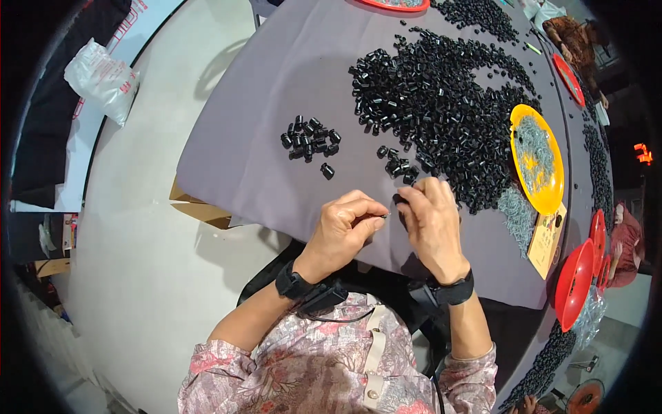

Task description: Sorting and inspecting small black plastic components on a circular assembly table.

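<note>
My left hand (343, 224) is closed in a pinch just over the near edge of the grey cloth-covered table (269, 76). Something tiny shows at its fingertips, too small to name. Close by on the right, my right hand (436, 224) pinches a small black cylindrical piece (398, 199) between thumb and fingers. The two hands are a short gap apart. Beyond them spreads a big heap of similar black pieces (441, 103). A smaller cluster of black pieces (308, 140) lies to the left, and several more (398, 164) sit just past my right hand.
A yellow plate (551, 196) holds thin grey metal parts, with a loose pile of them (514, 215) beside it. Nearby are a card (547, 241) and a red bowl (574, 284). A white plastic bag (103, 79) is at far left. Other people sit at right.
</note>
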Demonstrator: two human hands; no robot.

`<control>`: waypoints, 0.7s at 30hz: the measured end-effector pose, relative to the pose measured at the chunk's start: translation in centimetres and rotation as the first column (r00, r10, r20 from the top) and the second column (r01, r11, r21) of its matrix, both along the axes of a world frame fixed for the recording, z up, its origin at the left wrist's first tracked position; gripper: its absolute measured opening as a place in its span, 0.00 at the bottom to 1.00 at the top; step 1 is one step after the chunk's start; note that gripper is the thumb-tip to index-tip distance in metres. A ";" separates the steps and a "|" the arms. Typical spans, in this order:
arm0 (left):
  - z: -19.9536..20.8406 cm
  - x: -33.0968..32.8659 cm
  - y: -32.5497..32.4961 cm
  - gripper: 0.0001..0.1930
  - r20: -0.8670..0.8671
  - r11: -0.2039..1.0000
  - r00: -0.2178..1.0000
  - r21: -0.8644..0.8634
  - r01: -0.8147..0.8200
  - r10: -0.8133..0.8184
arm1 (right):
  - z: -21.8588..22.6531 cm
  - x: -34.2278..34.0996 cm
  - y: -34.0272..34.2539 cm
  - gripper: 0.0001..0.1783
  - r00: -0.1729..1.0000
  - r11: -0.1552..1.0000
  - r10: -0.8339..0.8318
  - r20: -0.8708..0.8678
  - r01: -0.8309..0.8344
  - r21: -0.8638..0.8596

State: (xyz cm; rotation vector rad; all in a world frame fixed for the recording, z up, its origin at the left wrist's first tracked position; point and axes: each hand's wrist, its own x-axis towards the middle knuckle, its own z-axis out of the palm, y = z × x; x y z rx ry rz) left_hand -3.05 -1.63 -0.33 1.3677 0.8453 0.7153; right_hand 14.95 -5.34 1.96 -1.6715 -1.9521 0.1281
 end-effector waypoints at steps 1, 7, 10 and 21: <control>-0.1 0.1 0.1 0.05 0.001 1.000 1.000 -0.025 -0.015 0.015 | -0.2 0.0 0.2 0.13 1.000 1.000 0.007 0.001 -0.007 0.005; -0.1 1.2 0.4 0.05 -0.027 0.961 0.994 0.258 -0.097 0.107 | 0.3 0.0 0.1 0.11 0.992 0.997 0.068 0.108 -0.064 -0.037; -0.7 1.8 0.8 0.05 -0.012 0.943 0.993 0.315 -0.110 0.120 | 0.4 0.6 -0.2 0.09 0.995 0.998 0.068 0.073 -0.067 -0.015; -0.5 3.6 0.8 0.05 -0.161 0.850 0.984 0.527 0.016 0.081 | 0.2 0.9 -2.4 0.04 0.807 0.982 -0.187 -0.560 0.150 -0.111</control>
